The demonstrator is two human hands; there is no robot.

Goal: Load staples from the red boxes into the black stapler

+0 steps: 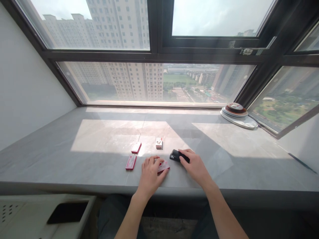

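Note:
My left hand (pixel 149 176) lies over a flat red-and-white box (pixel 163 165), thumb on its near side and fingers across its far side, covering part of it. To the right, my right hand (pixel 196 167) is closed around a black stapler (pixel 175 155), whose front end points left toward the box. Two similar flat boxes rest left of my left hand: a nearer one (pixel 131 162) and a farther one (pixel 136 147). Beyond my hands stands a small white box (pixel 159 143) with a dark picture on it.
The grey stone sill (pixel 82 162) ends at a front edge close to my wrists. A stack of plates or discs (pixel 235 116) sits at the back right by the window frame (pixel 154 56). A thin dark stick (pixel 302 163) lies far right. A pale cabinet (pixel 30 212) stands lower left.

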